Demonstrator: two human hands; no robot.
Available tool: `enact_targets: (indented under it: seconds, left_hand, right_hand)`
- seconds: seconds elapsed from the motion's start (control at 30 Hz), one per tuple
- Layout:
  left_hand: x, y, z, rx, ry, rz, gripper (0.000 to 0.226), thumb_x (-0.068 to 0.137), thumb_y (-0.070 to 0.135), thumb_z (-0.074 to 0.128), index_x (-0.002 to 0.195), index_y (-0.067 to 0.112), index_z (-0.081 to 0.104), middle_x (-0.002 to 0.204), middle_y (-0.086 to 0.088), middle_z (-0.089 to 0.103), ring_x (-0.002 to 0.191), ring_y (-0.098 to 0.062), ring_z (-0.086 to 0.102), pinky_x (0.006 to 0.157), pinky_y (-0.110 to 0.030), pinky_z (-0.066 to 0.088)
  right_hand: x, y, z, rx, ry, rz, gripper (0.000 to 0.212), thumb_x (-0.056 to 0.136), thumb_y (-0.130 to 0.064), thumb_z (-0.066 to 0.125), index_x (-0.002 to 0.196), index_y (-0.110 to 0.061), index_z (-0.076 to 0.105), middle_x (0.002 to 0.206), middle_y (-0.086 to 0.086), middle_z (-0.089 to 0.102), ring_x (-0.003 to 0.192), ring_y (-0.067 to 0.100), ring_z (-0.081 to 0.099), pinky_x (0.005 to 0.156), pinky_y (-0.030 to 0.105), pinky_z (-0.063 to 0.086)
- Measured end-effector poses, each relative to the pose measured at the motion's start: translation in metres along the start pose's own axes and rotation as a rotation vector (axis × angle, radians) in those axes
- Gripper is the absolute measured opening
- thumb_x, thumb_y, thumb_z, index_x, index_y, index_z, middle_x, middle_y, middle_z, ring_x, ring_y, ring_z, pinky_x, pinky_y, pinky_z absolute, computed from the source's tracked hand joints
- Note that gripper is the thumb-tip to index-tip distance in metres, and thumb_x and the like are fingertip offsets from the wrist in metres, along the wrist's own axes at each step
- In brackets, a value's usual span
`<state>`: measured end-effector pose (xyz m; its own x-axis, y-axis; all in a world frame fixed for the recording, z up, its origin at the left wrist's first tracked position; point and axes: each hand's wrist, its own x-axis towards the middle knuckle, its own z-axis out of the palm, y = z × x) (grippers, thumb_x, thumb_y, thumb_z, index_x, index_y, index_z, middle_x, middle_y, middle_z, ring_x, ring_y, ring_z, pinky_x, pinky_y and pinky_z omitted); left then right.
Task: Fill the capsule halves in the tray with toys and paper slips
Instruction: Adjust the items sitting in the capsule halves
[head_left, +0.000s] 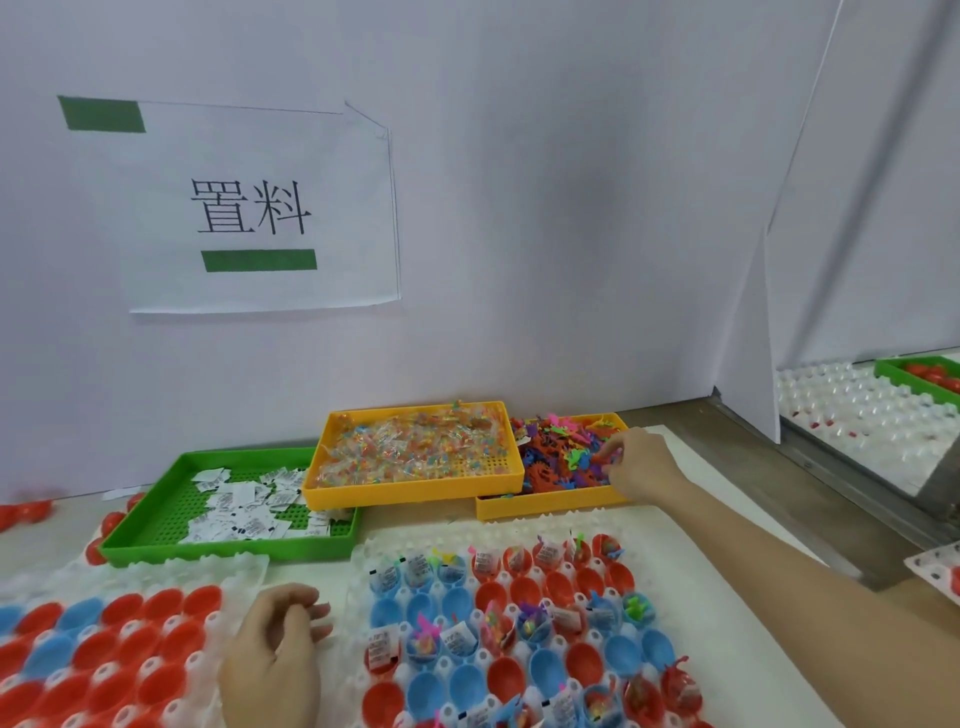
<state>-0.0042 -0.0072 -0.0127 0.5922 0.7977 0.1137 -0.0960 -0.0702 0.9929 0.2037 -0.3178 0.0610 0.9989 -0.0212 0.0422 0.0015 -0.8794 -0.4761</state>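
**Now picking toys for the open capsule halves**

Nearest, the left hand (278, 649) rests with loosely curled fingers holding nothing, between a left tray of bare red and blue halves (104, 654) and the capsule tray (363, 558) being filled. In that tray some capsule halves (498, 634) already carry a paper slip and a toy; many in the middle rows look bare.

Farther back, the right hand (636, 465) reaches into the yellow bin of loose plastic toys (561, 457), fingers bent down among them; whether it has pinched one I cannot tell. To do this well, I judge it best to lift only one figure clear of the tangle, since the limbs likely snag neighbours, then drop it squarely into a bare half rather than on the ridges between.

Beside that sits a yellow bin of bagged toys (415, 447), overlapping the green bin of paper slips (234, 499).

All stand on a pale table (727, 519) against a white wall with a taped paper sign (249, 208); a partition (753, 338) screens another station at right.
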Motion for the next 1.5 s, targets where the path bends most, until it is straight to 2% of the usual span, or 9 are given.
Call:
enact_targets:
  seconds: [0.07,0.2,0.27,0.43,0.6,0.77,1.0,1.17,1.5]
  left_hand:
    - [-0.001,0.0,0.0,-0.001,0.003,0.001,0.034,0.092,-0.015,0.042,0.074,0.006,0.062,0.07,-0.012,0.067,0.05,-0.007,0.063,0.057,-0.026,0.053]
    - [0.0,0.001,-0.002,-0.004,-0.007,0.013,0.034,0.092,-0.015,0.042,0.074,0.005,0.062,0.06,-0.005,0.066,0.05,-0.009,0.062,0.059,-0.03,0.053]
    - [0.0,0.002,-0.003,-0.003,-0.01,0.019,0.034,0.092,-0.015,0.042,0.075,0.005,0.063,0.065,-0.008,0.067,0.051,-0.009,0.061,0.059,-0.032,0.053]
    - [0.001,0.003,-0.003,-0.018,-0.023,0.035,0.034,0.092,-0.016,0.042,0.074,0.005,0.063,0.073,-0.017,0.066,0.052,-0.014,0.059,0.056,-0.029,0.052]
    - [-0.001,0.003,-0.004,-0.026,-0.05,0.036,0.035,0.091,-0.017,0.041,0.075,0.005,0.063,0.074,-0.02,0.066,0.05,-0.01,0.059,0.051,-0.014,0.049]
    - [-0.01,0.008,-0.007,-0.023,-0.107,0.041,0.037,0.088,-0.015,0.043,0.074,0.012,0.064,0.071,-0.007,0.066,0.054,-0.009,0.058,0.055,-0.019,0.049]
    - [-0.02,0.013,-0.012,-0.052,-0.165,0.006,0.028,0.077,0.006,0.044,0.076,0.024,0.065,0.076,-0.001,0.066,0.06,-0.009,0.058,0.063,-0.032,0.049]
    - [-0.016,0.009,-0.015,-0.071,-0.167,-0.009,0.028,0.071,0.015,0.042,0.075,0.029,0.066,0.073,0.003,0.066,0.06,-0.009,0.059,0.064,-0.033,0.049]
    - [-0.014,0.009,-0.014,-0.09,-0.177,-0.007,0.029,0.072,0.016,0.042,0.073,0.032,0.065,0.074,0.006,0.067,0.058,-0.007,0.06,0.06,-0.03,0.048]
  right_hand:
    - [0.003,-0.001,0.003,0.055,0.021,0.013,0.016,0.089,-0.006,0.069,0.101,-0.018,0.071,0.13,0.012,0.061,0.109,0.026,0.061,0.076,0.024,0.042]
    - [-0.001,0.0,-0.002,0.218,0.061,0.011,0.019,0.086,-0.014,0.077,0.104,-0.017,0.07,0.088,0.006,0.068,0.076,0.015,0.06,0.06,0.025,0.041]
    - [-0.005,0.001,-0.007,0.294,0.089,0.021,0.018,0.086,-0.017,0.077,0.102,-0.019,0.07,0.083,0.007,0.069,0.078,0.02,0.064,0.064,0.029,0.045]
    - [-0.02,0.0,-0.02,0.428,0.131,0.029,0.009,0.09,-0.012,0.072,0.096,-0.017,0.069,0.083,0.014,0.069,0.077,0.027,0.07,0.072,0.043,0.061]
    - [-0.055,-0.015,-0.03,0.672,0.036,-0.072,0.018,0.092,0.001,0.065,0.096,-0.016,0.071,0.096,0.021,0.068,0.082,0.027,0.072,0.073,0.032,0.061]
    - [-0.107,-0.05,-0.029,0.759,-0.159,-0.187,0.031,0.098,0.004,0.054,0.098,-0.021,0.073,0.109,0.001,0.068,0.086,0.012,0.073,0.073,0.016,0.057]
    - [-0.185,-0.08,-0.029,0.662,-0.347,-0.311,0.015,0.096,-0.006,0.061,0.094,-0.015,0.073,0.093,0.009,0.073,0.084,0.02,0.075,0.08,0.029,0.061]
    - [-0.218,-0.087,-0.035,0.531,-0.326,-0.441,0.011,0.085,-0.007,0.075,0.083,-0.017,0.073,0.081,0.002,0.075,0.077,0.017,0.073,0.078,0.026,0.059]
    - [-0.263,-0.084,-0.023,0.234,-0.535,-0.571,0.014,0.08,-0.02,0.083,0.076,-0.032,0.078,0.082,-0.012,0.072,0.077,0.009,0.068,0.069,0.02,0.054]
